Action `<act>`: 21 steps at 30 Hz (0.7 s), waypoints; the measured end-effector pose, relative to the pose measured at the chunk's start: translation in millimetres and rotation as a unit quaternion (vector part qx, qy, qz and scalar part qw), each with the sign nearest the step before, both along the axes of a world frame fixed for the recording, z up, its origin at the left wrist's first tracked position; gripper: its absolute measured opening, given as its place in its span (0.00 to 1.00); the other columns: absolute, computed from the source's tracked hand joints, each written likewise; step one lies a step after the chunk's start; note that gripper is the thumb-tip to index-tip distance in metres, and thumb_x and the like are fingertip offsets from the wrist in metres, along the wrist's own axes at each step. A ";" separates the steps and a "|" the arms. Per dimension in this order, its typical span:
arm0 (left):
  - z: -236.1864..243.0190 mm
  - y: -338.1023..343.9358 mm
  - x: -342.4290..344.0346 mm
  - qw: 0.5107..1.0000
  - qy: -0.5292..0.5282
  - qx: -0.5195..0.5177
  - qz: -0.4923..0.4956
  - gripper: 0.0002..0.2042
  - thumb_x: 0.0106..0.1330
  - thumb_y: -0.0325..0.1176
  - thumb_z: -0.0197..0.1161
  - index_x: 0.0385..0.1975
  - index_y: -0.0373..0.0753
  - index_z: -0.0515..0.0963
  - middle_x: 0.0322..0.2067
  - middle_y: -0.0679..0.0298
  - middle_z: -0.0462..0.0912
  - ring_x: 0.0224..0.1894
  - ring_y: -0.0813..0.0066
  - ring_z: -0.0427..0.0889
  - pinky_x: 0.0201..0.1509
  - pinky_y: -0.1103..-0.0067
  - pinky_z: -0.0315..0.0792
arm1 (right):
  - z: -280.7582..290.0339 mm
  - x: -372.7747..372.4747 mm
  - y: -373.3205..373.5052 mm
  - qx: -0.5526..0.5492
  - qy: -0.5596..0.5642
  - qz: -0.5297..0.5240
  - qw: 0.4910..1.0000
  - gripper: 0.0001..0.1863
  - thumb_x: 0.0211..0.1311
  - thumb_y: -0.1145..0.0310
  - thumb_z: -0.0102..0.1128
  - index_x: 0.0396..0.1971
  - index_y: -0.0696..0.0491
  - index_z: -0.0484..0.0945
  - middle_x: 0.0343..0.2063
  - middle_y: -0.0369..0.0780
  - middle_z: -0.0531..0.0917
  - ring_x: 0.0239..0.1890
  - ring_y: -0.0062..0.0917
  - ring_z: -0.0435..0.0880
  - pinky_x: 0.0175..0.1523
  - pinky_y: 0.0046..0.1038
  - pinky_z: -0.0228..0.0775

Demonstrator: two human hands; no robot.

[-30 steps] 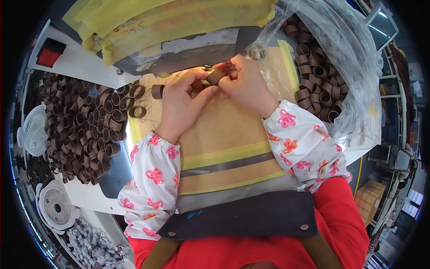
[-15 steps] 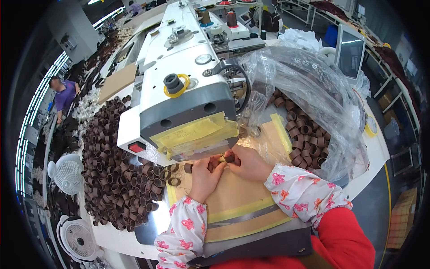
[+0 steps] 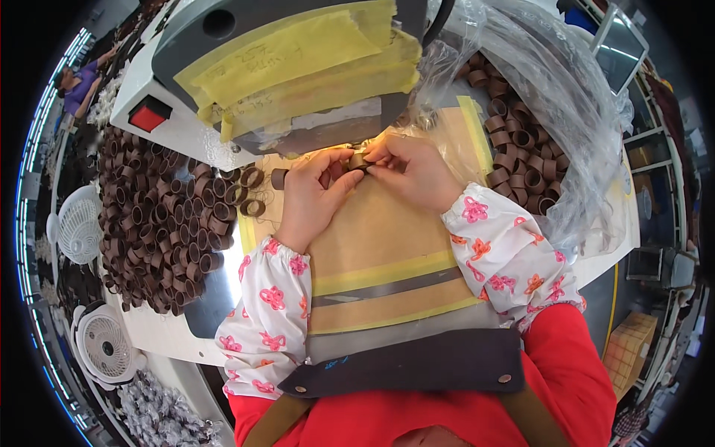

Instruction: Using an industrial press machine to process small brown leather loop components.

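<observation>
Both hands meet right under the head of a white and grey sewing machine (image 3: 182, 52). Between their fingertips sits a small brown ring (image 3: 357, 161), its band short and wide. My left hand (image 3: 314, 195) pinches it from the left with thumb and forefinger. From the other side, my right hand (image 3: 418, 173) grips it with thumb and fingertips. Another brown ring (image 3: 278, 179) lies against the back of my left hand. The machine head and my fingers hide part of the held ring and the needle area.
A large heap of brown rings (image 3: 160, 223) covers the left of the table, with loose threads near its edge. More brown rings (image 3: 525, 138) lie at the right in a clear plastic bag (image 3: 573, 97). White fans (image 3: 108, 346) stand at far left, where a person in purple (image 3: 77, 91) works.
The view has tipped downward and closer, so the machine head looks larger and higher. Both hands still hold the ring at the machine, with the fingers slightly shifted around it.
</observation>
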State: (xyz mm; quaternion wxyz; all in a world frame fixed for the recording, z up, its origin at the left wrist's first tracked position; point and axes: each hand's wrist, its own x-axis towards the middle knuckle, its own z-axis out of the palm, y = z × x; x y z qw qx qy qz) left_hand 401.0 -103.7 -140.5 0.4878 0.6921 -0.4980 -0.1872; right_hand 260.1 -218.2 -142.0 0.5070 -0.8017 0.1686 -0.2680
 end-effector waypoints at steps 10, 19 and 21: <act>0.7 -3.6 -2.1 0.991 -0.128 0.015 0.047 0.11 0.49 0.37 0.65 0.27 0.35 0.78 0.19 0.60 0.78 0.23 0.67 0.75 0.30 0.76 0.66 | -3.7 6.9 0.5 -0.356 -0.009 0.006 0.934 0.06 0.46 0.77 0.56 0.26 0.57 0.71 0.28 0.43 0.74 0.30 0.36 0.76 0.31 0.32 0.69; 0.2 -17.2 0.7 0.988 -0.078 0.097 0.093 0.12 0.50 0.34 0.66 0.30 0.33 0.80 0.23 0.59 0.82 0.24 0.80 0.78 0.30 0.84 0.70 | -0.4 15.8 -7.8 -0.213 -0.008 -0.044 0.976 0.04 0.47 0.79 0.56 0.22 0.59 0.70 0.25 0.46 0.72 0.29 0.41 0.73 0.32 0.35 0.66; 0.1 -17.0 1.0 0.989 -0.064 0.101 0.092 0.12 0.50 0.34 0.66 0.30 0.33 0.80 0.23 0.60 0.82 0.24 0.81 0.77 0.30 0.84 0.70 | -0.9 17.3 -7.5 -0.213 -0.005 -0.048 0.976 0.04 0.47 0.79 0.56 0.22 0.59 0.70 0.25 0.46 0.73 0.29 0.41 0.73 0.32 0.35 0.66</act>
